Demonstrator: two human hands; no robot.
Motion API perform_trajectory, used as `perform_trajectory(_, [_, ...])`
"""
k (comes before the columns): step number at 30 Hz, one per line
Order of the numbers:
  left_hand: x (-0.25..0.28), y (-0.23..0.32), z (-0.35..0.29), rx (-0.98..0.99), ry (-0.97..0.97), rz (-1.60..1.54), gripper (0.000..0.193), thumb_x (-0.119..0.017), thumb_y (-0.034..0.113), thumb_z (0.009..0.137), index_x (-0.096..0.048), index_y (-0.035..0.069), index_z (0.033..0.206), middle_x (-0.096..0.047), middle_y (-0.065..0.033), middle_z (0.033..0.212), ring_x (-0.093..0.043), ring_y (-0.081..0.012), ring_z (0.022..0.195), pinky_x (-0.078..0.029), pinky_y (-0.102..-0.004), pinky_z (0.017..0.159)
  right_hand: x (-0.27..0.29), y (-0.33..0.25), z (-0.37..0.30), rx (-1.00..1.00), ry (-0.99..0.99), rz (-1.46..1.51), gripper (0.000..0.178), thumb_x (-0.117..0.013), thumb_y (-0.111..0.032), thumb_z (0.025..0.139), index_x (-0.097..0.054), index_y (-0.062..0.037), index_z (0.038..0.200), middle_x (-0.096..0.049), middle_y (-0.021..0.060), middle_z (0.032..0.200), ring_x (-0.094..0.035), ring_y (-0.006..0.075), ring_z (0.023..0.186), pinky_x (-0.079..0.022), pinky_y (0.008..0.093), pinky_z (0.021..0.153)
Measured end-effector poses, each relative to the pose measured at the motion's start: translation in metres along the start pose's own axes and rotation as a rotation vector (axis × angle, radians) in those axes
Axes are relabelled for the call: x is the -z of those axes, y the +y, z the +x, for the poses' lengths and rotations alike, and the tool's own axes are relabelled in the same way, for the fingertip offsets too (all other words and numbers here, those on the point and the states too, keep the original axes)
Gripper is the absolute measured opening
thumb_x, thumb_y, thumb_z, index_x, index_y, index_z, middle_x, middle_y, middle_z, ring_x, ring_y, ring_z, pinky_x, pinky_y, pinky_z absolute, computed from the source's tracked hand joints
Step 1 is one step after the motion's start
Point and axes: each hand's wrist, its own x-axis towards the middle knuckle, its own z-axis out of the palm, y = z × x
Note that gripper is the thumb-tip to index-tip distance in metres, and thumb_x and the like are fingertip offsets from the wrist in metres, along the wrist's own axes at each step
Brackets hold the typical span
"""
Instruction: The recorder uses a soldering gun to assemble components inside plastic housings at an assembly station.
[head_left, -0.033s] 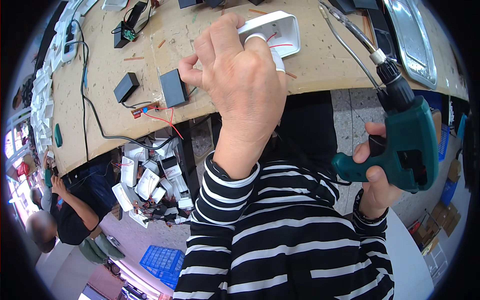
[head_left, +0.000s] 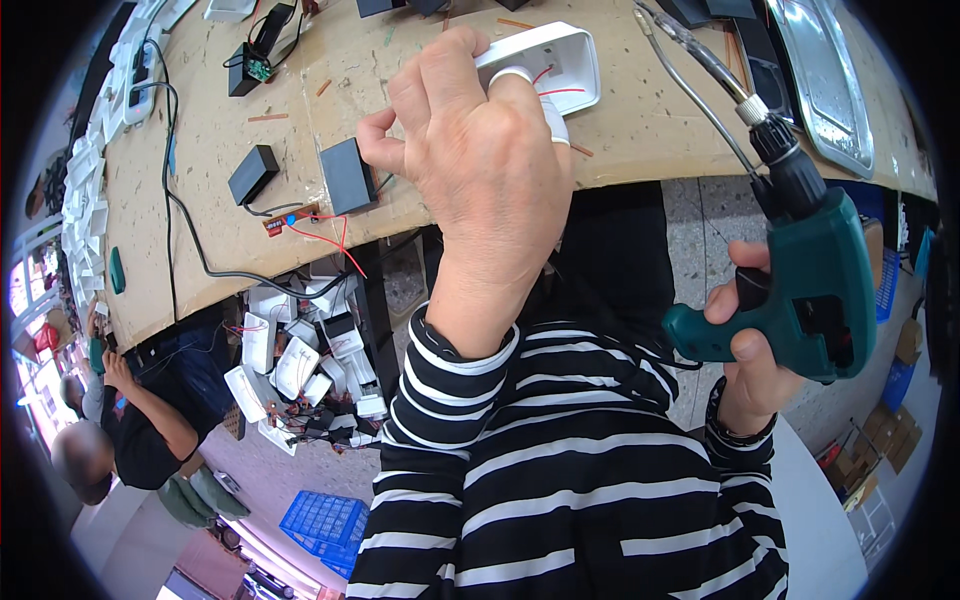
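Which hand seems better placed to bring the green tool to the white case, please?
Probably the right hand: it holds the green tool, whereas the left hand is busy holding the white case.

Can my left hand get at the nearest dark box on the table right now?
Probably yes: the dark box lies right by your left hand's outer fingers, with nothing visible between. That hand is holding the white case, though, so it would likely need to let go first.

On the table [head_left: 640,140], the block [head_left: 347,174] lies left of the casing [head_left: 577,68], the tray [head_left: 830,85] right.
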Motion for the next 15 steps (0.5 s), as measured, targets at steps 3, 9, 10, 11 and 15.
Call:
perform_trajectory(3, [0.002, 0.001, -0.001, -0.009, -0.016, -0.002, 0.011, -0.065, 0.012, 0.063, -0.066, 0.003, 0.070, -0.054, -0.0093, 0.109, -0.046, -0.0290, 0.101, -0.026, -0.0470, 0.081, -0.002, 0.003, 0.002, 0.012, 0.001, 0.005, 0.066, -0.069, -0.011, 0.075, -0.034, 0.0079, 0.128, -0.053, 0.0268, 0.112, -0.061, 0.0176, 0.075, -0.053, 0.0282, 0.064])
perform_trajectory(9, [0.006, -0.002, -0.002, -0.041, -0.031, -0.031, 0.016, -0.067, 0.013, 0.065, -0.067, 0.002, 0.076, -0.053, -0.0116, 0.112, -0.047, -0.0305, 0.102, -0.024, -0.0506, 0.085, -0.012, 0.008, 0.011, -0.026, 0.020, 0.014, 0.064, -0.062, 0.001, 0.071, -0.034, 0.0051, 0.129, -0.053, 0.0266, 0.113, -0.061, 0.0176, 0.077, -0.053, 0.0283, 0.066])
perform_trajectory(10, [0.008, -0.003, -0.003, -0.047, -0.035, -0.051, 0.019, -0.068, 0.014, 0.065, -0.067, 0.002, 0.080, -0.052, -0.0120, 0.112, -0.047, -0.0305, 0.102, -0.024, -0.0517, 0.087, -0.014, 0.009, 0.012, -0.021, 0.023, 0.027, 0.063, -0.060, 0.003, 0.071, -0.035, 0.0047, 0.129, -0.053, 0.0264, 0.113, -0.061, 0.0174, 0.076, -0.053, 0.0285, 0.066])
perform_trajectory(11, [0.009, -0.004, -0.004, -0.047, -0.033, -0.049, 0.019, -0.068, 0.014, 0.065, -0.067, 0.002, 0.080, -0.052, -0.0120, 0.112, -0.047, -0.0305, 0.102, -0.024, -0.0517, 0.087, -0.015, 0.009, 0.014, -0.015, 0.026, 0.040, 0.063, -0.059, 0.004, 0.070, -0.035, 0.0043, 0.129, -0.053, 0.0262, 0.113, -0.061, 0.0173, 0.076, -0.053, 0.0286, 0.066])
perform_trajectory(15, [0.020, -0.005, -0.008, -0.063, -0.083, -0.153, 0.028, -0.072, 0.015, 0.065, -0.066, 0.005, 0.090, -0.051, -0.0114, 0.117, -0.047, -0.0283, 0.105, -0.024, -0.0481, 0.090, -0.013, 0.011, 0.016, -0.025, 0.031, 0.028, 0.063, -0.060, 0.003, 0.071, -0.035, 0.0041, 0.129, -0.053, 0.0258, 0.113, -0.061, 0.0172, 0.077, -0.053, 0.0287, 0.067])
